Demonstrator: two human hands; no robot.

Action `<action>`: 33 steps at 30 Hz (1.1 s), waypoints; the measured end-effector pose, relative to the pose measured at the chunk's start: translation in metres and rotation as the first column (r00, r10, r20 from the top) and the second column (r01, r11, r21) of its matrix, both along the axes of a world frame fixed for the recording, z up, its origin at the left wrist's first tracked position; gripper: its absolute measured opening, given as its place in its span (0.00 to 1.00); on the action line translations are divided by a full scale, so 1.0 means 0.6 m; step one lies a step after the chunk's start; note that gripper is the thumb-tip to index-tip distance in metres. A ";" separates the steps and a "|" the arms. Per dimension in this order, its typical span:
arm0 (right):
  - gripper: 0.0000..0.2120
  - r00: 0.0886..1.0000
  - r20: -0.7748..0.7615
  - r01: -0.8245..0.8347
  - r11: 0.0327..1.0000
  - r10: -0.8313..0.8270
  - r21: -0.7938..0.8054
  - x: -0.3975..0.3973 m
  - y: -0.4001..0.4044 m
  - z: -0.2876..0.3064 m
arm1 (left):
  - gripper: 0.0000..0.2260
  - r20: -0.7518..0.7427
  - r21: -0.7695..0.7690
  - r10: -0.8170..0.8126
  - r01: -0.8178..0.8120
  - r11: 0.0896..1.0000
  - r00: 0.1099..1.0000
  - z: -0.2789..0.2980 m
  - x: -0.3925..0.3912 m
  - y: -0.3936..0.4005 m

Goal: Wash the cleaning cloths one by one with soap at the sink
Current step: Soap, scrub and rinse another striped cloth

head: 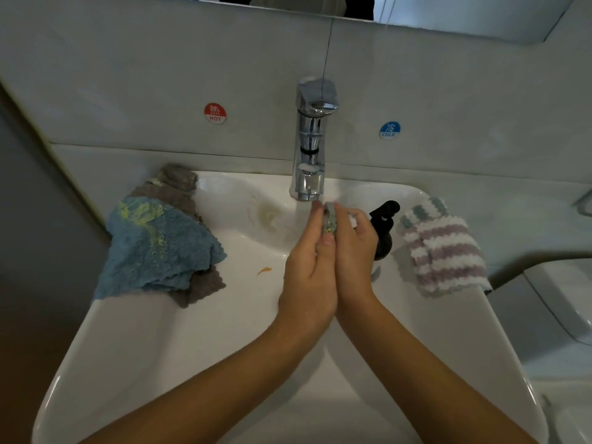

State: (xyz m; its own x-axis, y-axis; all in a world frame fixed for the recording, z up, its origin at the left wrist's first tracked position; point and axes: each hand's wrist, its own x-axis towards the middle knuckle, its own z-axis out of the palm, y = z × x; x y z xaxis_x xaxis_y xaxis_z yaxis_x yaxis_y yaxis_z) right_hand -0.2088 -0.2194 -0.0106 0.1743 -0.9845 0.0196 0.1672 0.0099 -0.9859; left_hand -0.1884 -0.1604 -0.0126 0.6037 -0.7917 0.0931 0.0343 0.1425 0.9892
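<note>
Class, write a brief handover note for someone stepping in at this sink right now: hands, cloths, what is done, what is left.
Left hand and right hand press a small grey-green cloth between them under the chrome tap.
Blue fluffy cloth with yellow stains lies over a grey cloth on the white sink's left rim: still dirty.
Purple-and-white striped cloth sits on the right rim, beside the black soap dispenser; washed or not, cannot tell.

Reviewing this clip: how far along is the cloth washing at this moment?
Nothing shown proves any cloth finished. In hand: both hands, left hand and right hand, press a small bunched grey-green cloth below the chrome tap. Apparently left: the yellow-stained blue fluffy cloth lying on a grey cloth on the white sink's left rim. The purple-and-white striped cloth's status is unclear.
</note>
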 end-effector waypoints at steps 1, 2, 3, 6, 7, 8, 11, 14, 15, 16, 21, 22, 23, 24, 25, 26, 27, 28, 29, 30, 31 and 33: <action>0.12 1.000 0.010 -0.018 1.000 0.017 0.026 0.001 0.001 0.001 | 0.19 -0.004 -0.015 0.004 -0.004 1.000 1.000 0.003 0.002 0.000; 0.12 0.999 0.026 -0.036 0.998 0.035 0.054 0.003 0.004 0.001 | 0.19 -0.014 -0.028 0.012 -0.013 1.000 1.000 0.006 0.006 -0.002; 0.12 0.997 0.047 -0.057 0.996 0.053 0.075 0.006 0.010 0.002 | 0.18 -0.035 -0.032 0.018 -0.019 0.999 0.999 0.010 0.013 -0.004; 0.11 0.994 0.063 -0.094 0.994 0.090 0.063 0.010 0.025 0.002 | 0.15 -0.180 -0.030 0.013 -0.019 0.999 0.984 0.019 0.032 -0.013; 0.10 0.994 0.069 -0.094 0.994 0.090 0.062 0.009 0.028 0.002 | 0.14 -0.210 -0.020 0.018 -0.023 1.000 0.978 0.021 0.036 -0.014; 0.10 0.993 0.076 -0.092 0.993 0.086 0.069 0.009 0.031 0.003 | 0.13 -0.218 -0.005 0.025 -0.027 1.000 0.976 0.022 0.040 -0.013; 0.10 0.994 0.061 -0.094 0.994 0.090 0.061 0.011 0.043 -0.002 | 0.11 -0.239 0.029 0.062 -0.057 0.998 0.969 0.023 0.053 -0.015; 0.09 0.996 -0.016 -0.085 0.996 0.085 0.012 0.014 0.047 -0.009 | 0.11 -0.198 0.073 0.105 -0.092 0.993 0.975 0.014 0.055 -0.017; 0.10 0.997 -0.043 -0.070 0.998 0.069 -0.008 0.014 0.043 -0.011 | 0.12 -0.189 0.078 0.114 -0.101 0.992 0.975 0.010 0.048 -0.014; 0.12 0.997 -0.060 -0.049 0.999 0.048 -0.017 0.014 0.038 -0.010 | 0.12 -0.190 0.074 0.119 -0.106 0.992 0.975 0.007 0.038 -0.009; 0.09 0.999 -0.033 -0.013 0.999 0.011 -0.040 0.004 0.021 -0.007 | 0.16 -0.064 0.020 0.102 -0.101 0.995 0.993 0.006 0.002 0.011; 0.09 0.999 -0.029 -0.028 0.999 0.027 -0.041 0.005 0.023 -0.006 | 0.15 -0.049 0.008 0.108 -0.107 0.994 0.993 0.009 0.006 0.009; 0.09 0.999 -0.032 -0.043 0.998 0.041 -0.048 0.005 0.025 -0.005 | 0.14 -0.041 -0.002 0.114 -0.114 0.993 0.993 0.014 0.013 0.004; 0.08 0.997 -0.040 -0.066 0.996 0.064 -0.062 0.007 0.027 -0.002 | 0.13 -0.048 -0.007 0.132 -0.132 0.991 0.990 0.018 0.023 -0.001; 0.08 0.994 -0.047 -0.105 0.991 0.101 -0.081 0.007 0.028 0.002 | 0.12 -0.069 -0.005 0.157 -0.158 0.987 0.985 0.022 0.033 -0.007; 0.09 0.988 -0.056 -0.148 0.984 0.143 -0.102 0.006 0.027 0.006 | 0.12 -0.099 -0.005 0.176 -0.177 0.984 0.979 0.024 0.043 -0.013; 0.09 0.982 -0.053 -0.185 0.976 0.180 -0.113 0.004 0.026 0.009 | 0.12 -0.137 -0.006 0.179 -0.182 0.983 0.974 0.027 0.048 -0.016; 0.09 0.982 -0.035 -0.189 0.975 0.186 -0.119 0.003 0.023 0.011 | 0.12 -0.175 -0.009 0.176 -0.180 0.984 0.969 0.027 0.050 -0.019; 0.09 0.984 0.000 -0.176 0.980 0.177 -0.089 0.001 0.020 0.013 | 0.12 -0.206 -0.003 0.168 -0.172 0.985 0.964 0.027 0.046 -0.018; 0.08 0.987 0.036 -0.154 0.987 0.156 -0.053 0.000 0.017 0.011 | 0.12 -0.233 0.009 0.161 -0.163 0.987 0.959 0.027 0.037 -0.016; 0.08 0.990 0.053 -0.131 0.991 0.131 -0.005 -0.001 0.014 0.008 | 0.12 -0.261 0.022 0.151 -0.151 0.988 0.953 0.026 0.025 -0.012; 0.08 0.991 0.068 -0.116 0.992 0.113 0.041 -0.006 0.010 0.007 | 0.13 -0.276 0.031 0.126 -0.122 0.992 0.953 0.021 0.001 -0.002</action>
